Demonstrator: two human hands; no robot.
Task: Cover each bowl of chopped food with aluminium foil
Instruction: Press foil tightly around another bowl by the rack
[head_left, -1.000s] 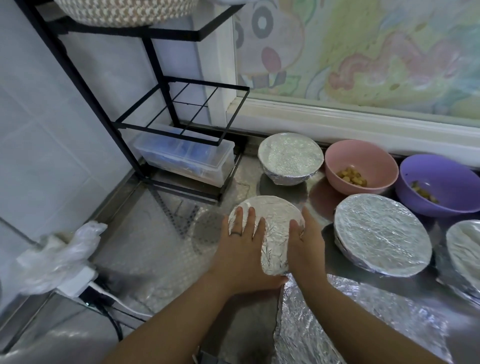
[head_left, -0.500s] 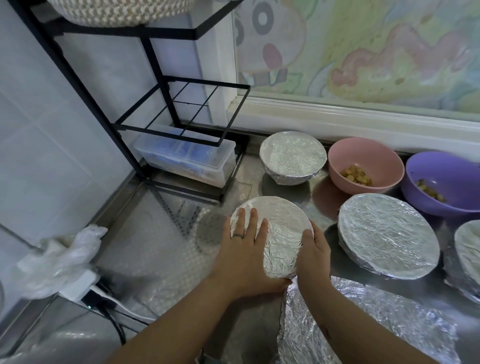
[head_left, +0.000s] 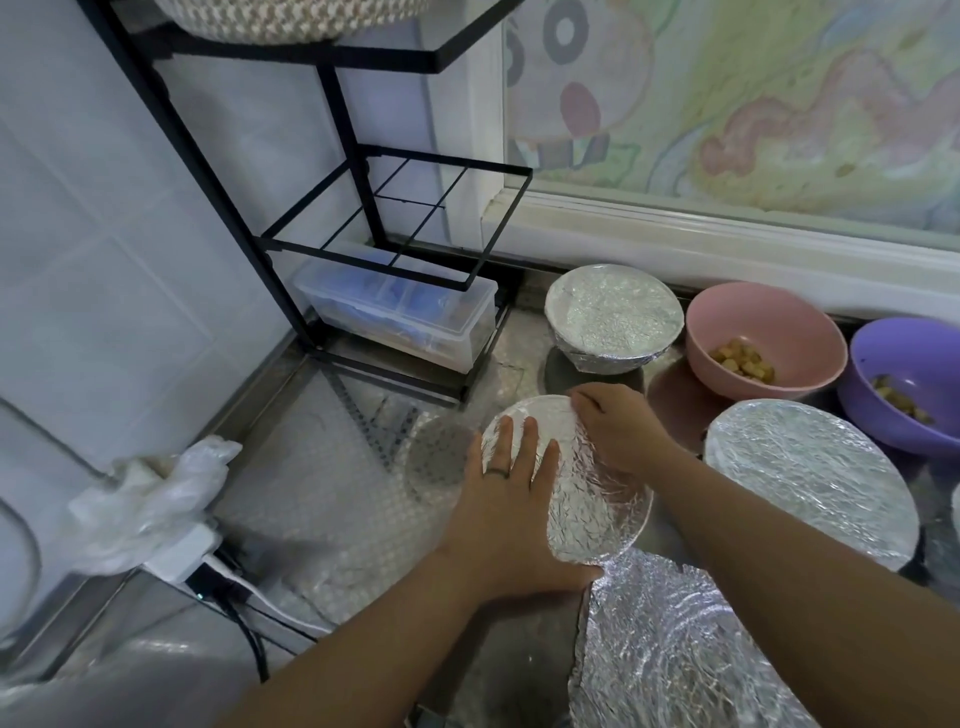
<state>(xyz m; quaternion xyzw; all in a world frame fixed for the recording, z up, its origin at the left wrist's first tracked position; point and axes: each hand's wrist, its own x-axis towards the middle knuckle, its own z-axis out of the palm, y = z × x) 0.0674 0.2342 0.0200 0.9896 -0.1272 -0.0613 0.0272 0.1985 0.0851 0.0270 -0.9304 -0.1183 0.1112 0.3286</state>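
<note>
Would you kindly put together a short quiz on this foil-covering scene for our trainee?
1. True or false: the pink bowl is already covered with foil.
2. Which hand lies flat on the near foil-covered bowl? A) left hand B) right hand
3. Fill in: the second uncovered bowl is coloured ____.

Key: 1 false, its chopped food shows. 2 A; the right hand curls over the far rim. 3 purple.

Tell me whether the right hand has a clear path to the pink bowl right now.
Probably yes. The right hand sits on the far rim of the foil-covered bowl, and the pink bowl stands just beyond it to the right, with only bare counter between them.
</note>
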